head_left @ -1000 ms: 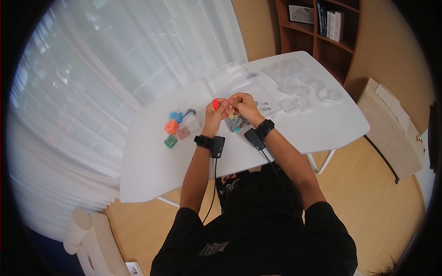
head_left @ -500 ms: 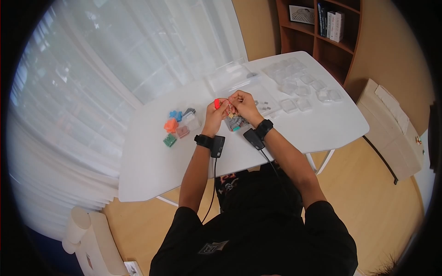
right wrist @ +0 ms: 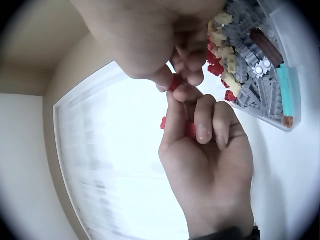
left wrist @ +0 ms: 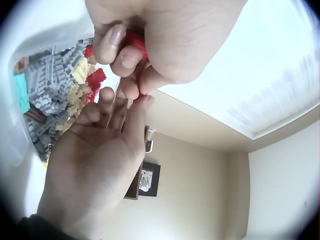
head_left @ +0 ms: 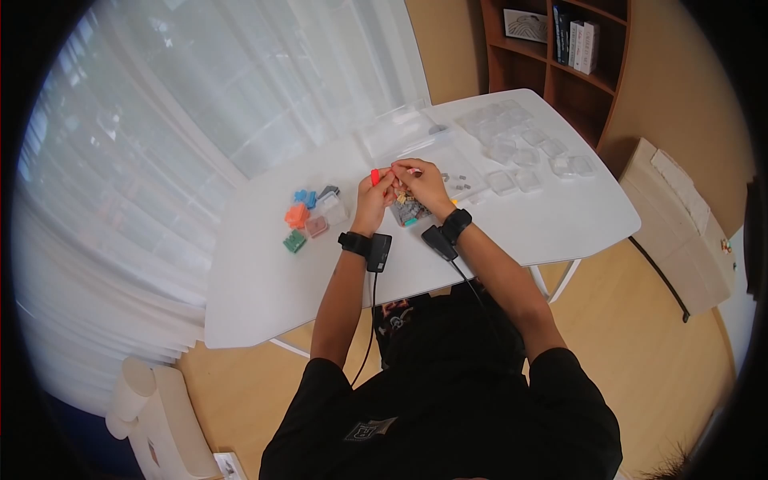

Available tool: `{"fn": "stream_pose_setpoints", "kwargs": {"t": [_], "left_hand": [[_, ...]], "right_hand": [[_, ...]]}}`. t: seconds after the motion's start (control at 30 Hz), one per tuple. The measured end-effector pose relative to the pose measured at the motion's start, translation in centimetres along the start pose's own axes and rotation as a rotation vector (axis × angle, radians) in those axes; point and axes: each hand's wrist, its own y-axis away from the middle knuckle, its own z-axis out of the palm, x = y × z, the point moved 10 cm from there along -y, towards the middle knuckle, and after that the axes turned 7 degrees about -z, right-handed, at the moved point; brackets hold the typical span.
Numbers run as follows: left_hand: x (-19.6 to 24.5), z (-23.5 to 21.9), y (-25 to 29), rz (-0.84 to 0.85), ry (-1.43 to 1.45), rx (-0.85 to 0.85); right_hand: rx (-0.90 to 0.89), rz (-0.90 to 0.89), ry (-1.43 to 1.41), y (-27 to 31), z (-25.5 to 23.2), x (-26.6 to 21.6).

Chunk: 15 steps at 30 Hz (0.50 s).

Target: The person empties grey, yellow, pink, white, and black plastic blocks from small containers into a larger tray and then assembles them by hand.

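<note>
My left hand [head_left: 370,206] holds a red toy brick [right wrist: 190,129] under its curled fingers, with one end sticking out past the thumb. At its thumb and fingertip it meets my right hand [head_left: 428,190], and together they pinch a small red brick [right wrist: 175,82] that the fingertips mostly hide. The right hand's other fingers are bent and partly overlap in the left wrist view. Below both hands stands a clear plastic box [right wrist: 294,97] of loose bricks: grey bricks [left wrist: 47,82], tan, red, brown and a turquoise brick [right wrist: 285,90].
To the left on the white table [head_left: 256,288] lie blue bricks [head_left: 305,199], orange bricks [head_left: 297,215], a green group [head_left: 294,241] and a reddish one [head_left: 318,228]. Several clear small boxes [head_left: 526,157] spread over the right back. A large clear tray [head_left: 472,172] holds some grey pieces.
My fingertips have shifted slightly up and to the left in the head view, still together at the small red brick. The things on the table stay where they were.
</note>
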Motion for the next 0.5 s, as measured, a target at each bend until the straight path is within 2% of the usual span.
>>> {"fn": "stream_pose_setpoints", "kwargs": {"t": [0.07,0.23,0.47,0.5], "left_hand": [[-0.2,0.0,-0.1,0.004,-0.006,-0.019],[-0.8,-0.3,-0.2,-0.003,0.005,-0.024],[-0.4,-0.3,0.0,0.006,0.011,-0.012],[-0.4,-0.2,0.1,0.002,-0.008,-0.016]], "right_hand": [[0.002,-0.033,0.042,0.1,-0.1,0.1],[-0.05,0.007,-0.166,-0.2,0.2,1.3],[-0.02,0.017,-0.181,-0.4,-0.4,1.3],[0.039,-0.027,-0.075,-0.5,-1.1,1.1]]}}
